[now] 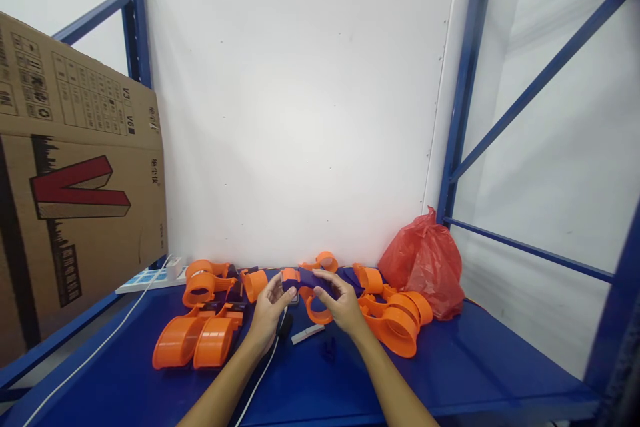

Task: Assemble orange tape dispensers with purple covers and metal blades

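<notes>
Both my hands hold one dark blue and orange plastic piece [309,278] above the middle of the table. My left hand [270,307] has its fingers closed on the orange end. My right hand [343,300] pinches the dark blue end between thumb and fingers. Just below it shows an orange ring [319,308]; I cannot tell whether it belongs to the held piece. Under my hands lie a light grey stick [307,333], a small dark clip-like piece [329,349] and a black object [285,325] by a white cable.
Several orange ring-shaped plastic parts [217,341] stand on the blue table [280,393] at left; more orange parts [397,323] lie at right. A red plastic bag [425,263] sits back right. A large cardboard box [85,180] and a white power strip [145,280] are at left.
</notes>
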Demonstrator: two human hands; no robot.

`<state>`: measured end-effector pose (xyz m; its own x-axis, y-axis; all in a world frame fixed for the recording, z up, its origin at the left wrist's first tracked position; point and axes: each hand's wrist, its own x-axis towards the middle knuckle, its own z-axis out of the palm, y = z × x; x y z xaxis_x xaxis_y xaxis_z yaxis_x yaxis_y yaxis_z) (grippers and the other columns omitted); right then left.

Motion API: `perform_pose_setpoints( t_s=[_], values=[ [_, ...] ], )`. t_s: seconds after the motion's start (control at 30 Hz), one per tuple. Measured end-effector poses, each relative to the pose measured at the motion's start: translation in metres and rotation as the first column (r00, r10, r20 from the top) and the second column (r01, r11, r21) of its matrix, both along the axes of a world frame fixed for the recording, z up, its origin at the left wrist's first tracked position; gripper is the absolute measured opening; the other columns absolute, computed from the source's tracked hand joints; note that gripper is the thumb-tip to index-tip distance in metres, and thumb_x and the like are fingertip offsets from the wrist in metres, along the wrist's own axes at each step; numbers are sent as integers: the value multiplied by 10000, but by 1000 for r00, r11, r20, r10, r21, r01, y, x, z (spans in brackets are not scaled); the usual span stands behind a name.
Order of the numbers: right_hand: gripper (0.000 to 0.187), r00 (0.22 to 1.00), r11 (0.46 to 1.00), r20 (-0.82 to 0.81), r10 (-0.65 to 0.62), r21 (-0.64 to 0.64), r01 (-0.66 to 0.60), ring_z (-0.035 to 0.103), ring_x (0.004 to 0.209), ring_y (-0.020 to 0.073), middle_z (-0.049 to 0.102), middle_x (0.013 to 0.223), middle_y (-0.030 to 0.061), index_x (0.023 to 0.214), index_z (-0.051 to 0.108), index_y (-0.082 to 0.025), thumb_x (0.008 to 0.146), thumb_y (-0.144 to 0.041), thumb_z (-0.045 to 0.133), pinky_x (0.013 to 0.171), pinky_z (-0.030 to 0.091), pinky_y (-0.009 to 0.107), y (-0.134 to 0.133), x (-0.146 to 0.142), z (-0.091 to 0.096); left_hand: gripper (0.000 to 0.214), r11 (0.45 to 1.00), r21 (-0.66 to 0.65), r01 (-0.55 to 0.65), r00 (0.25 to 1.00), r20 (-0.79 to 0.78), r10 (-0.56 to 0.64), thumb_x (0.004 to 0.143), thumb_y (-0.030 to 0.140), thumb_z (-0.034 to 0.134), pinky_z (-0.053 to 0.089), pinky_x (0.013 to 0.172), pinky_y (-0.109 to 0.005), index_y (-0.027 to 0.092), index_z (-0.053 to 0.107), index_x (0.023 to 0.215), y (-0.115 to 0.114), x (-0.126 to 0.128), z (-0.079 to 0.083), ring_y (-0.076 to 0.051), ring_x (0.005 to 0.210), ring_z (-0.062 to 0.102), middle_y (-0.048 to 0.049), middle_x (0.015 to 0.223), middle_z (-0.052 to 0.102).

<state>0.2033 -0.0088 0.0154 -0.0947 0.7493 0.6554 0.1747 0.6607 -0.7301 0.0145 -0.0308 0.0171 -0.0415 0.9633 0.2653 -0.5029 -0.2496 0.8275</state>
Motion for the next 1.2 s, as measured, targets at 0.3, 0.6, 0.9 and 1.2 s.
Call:
perform_pose_setpoints(
  t_s=[0.3, 0.6, 0.9, 1.2],
  values=[
    [432, 985, 989, 129, -112, 108, 98, 627, 1194, 292, 683, 1277, 106, 1273, 665, -242, 902, -462, 680, 1049, 492, 437, -3, 2, 0, 653, 1000, 22, 8, 1000, -18, -8, 677, 291, 889, 433, 1107, -408, 199, 662, 1283, 4, -3, -7, -340, 1361, 511, -135, 1311, 686],
    [582, 878, 898, 408, -250, 437, 53, 579, 1107, 288, 610, 1190, 119, 1395, 524, -246, 882, -422, 734, 991, 518, 471, -4, 4, -8, 537, 984, 172, -49, 980, -180, 80, 759, 381, 798, 385, 1126, -437, 238, 585, 1231, 8, -5, -12, -320, 1377, 484, -114, 1421, 591],
    [610, 761, 771, 461, -456, 632, 79, 569, 990, 282, 600, 1106, 117, 1415, 502, -254, 876, -399, 748, 891, 534, 465, -3, 4, -12, 369, 934, 320, -162, 911, -315, 266, 774, 380, 773, 481, 950, -345, 233, 563, 1040, 8, -7, -8, -233, 1052, 608, -20, 1014, 618],
    [615, 769, 748, 433, -471, 658, 87, 574, 992, 290, 602, 1101, 123, 1447, 493, -257, 896, -418, 717, 873, 543, 472, -3, 3, -12, 348, 935, 317, -162, 917, -302, 261, 790, 383, 751, 490, 908, -337, 234, 546, 1029, 5, -7, -6, -217, 958, 614, -13, 967, 606]
  ],
)
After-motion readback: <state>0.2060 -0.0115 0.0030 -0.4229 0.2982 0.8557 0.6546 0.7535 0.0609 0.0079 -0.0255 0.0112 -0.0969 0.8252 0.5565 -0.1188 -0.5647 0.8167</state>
